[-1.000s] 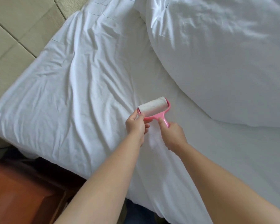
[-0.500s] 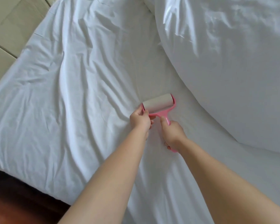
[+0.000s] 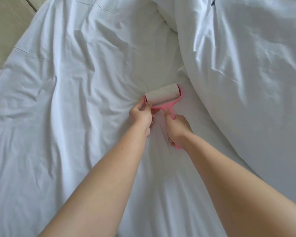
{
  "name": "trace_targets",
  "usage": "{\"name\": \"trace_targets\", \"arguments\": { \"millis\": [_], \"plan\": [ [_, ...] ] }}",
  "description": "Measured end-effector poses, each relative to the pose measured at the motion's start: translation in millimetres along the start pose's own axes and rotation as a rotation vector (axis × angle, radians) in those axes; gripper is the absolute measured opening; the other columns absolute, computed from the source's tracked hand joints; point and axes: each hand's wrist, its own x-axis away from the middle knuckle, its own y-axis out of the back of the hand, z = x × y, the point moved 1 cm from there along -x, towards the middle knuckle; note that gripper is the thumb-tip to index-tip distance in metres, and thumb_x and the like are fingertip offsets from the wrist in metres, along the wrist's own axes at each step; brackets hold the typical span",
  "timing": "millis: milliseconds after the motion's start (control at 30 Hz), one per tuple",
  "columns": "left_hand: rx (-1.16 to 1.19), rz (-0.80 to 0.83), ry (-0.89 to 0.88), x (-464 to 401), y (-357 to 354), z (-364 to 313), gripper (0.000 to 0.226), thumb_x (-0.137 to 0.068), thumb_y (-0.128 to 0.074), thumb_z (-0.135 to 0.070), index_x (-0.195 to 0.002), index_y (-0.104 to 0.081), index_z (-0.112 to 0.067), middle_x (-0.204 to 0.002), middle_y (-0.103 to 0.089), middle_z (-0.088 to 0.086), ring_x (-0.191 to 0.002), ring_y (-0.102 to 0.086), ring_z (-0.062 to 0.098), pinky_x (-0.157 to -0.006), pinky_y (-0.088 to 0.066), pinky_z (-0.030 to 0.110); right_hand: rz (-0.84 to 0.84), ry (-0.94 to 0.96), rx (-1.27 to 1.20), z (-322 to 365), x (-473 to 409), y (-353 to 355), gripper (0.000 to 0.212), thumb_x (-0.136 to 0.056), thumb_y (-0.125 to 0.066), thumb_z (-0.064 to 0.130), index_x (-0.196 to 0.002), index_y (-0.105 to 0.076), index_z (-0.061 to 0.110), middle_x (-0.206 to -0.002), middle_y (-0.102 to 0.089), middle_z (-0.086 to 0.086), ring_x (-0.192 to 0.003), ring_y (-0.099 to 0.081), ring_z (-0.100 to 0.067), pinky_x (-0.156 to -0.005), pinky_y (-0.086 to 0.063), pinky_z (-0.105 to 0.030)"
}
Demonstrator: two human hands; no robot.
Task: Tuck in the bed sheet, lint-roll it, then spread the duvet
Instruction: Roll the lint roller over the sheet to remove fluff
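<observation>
Sheet (image 3: 61,134) is seen wrinkled across most of the bed, ridges running up and left. Duvet (image 3: 246,74) is heaped on the right, its edge near the roller. Roller (image 3: 162,96), pink-framed, is laid on the sheet mid-bed. Its handle is gripped in the closed right hand (image 3: 177,130), thumb laid along the stem. The left end of the roll is pinched by the left hand (image 3: 141,114).

Judged step: lint-rolling, early. For a good pass, even downward pressure is advised, with strokes run along the wrinkles so cloth is not bunched. The duvet should be kept off the area being rolled.
</observation>
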Motion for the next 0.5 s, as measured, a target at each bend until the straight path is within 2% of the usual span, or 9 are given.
{"name": "trace_targets", "arguments": {
  "millis": [100, 267, 400, 500],
  "plan": [
    [0.014, -0.007, -0.003, -5.3, -1.7, -1.8, 0.035, -0.099, -0.051, -0.016, -0.131, -0.056, -0.030, -0.104, -0.071, 0.017, -0.041, -0.033, 0.009, -0.035, -0.027, 0.014, -0.006, -0.015, 0.021, 3.3, -6.2, 0.5, 0.048, -0.095, -0.029, 0.058, -0.073, -0.043, 0.019, -0.069, -0.050, -0.006, -0.052, -0.049, -0.022, -0.046, -0.038, -0.024],
    [0.045, -0.001, -0.024, -5.4, -1.9, -2.9, 0.034, -0.098, -0.052, -0.016, -0.130, -0.056, -0.029, -0.088, -0.069, 0.013, -0.042, -0.033, 0.010, -0.035, -0.026, 0.014, 0.002, -0.006, 0.011, 10.3, -3.1, 4.3, 0.047, -0.096, -0.029, 0.056, -0.070, -0.043, 0.019, -0.067, -0.049, -0.005, -0.053, -0.048, -0.022, -0.046, -0.037, -0.023],
    [0.030, -0.001, -0.016, 8.4, -0.8, 1.0, 0.035, -0.098, -0.051, -0.015, -0.130, -0.057, -0.029, -0.083, -0.068, 0.012, -0.042, -0.034, 0.009, -0.035, -0.028, 0.012, 0.009, 0.004, 0.010, 5.3, 12.0, 9.4, 0.049, -0.097, -0.029, 0.054, -0.070, -0.045, 0.017, -0.067, -0.050, -0.007, -0.053, -0.050, -0.024, -0.047, -0.038, -0.024],
    [0.031, -0.007, -0.017, 27.3, 3.4, 17.2, 0.033, -0.098, -0.052, -0.016, -0.129, -0.059, -0.027, -0.080, -0.069, 0.011, -0.043, -0.033, 0.009, -0.035, -0.028, 0.013, 0.018, -0.003, -0.018, -10.1, 31.9, 12.6, 0.049, -0.096, -0.031, 0.054, -0.068, -0.042, 0.016, -0.062, -0.046, -0.006, -0.050, -0.045, -0.021, -0.046, -0.035, -0.023]
  ]
}}
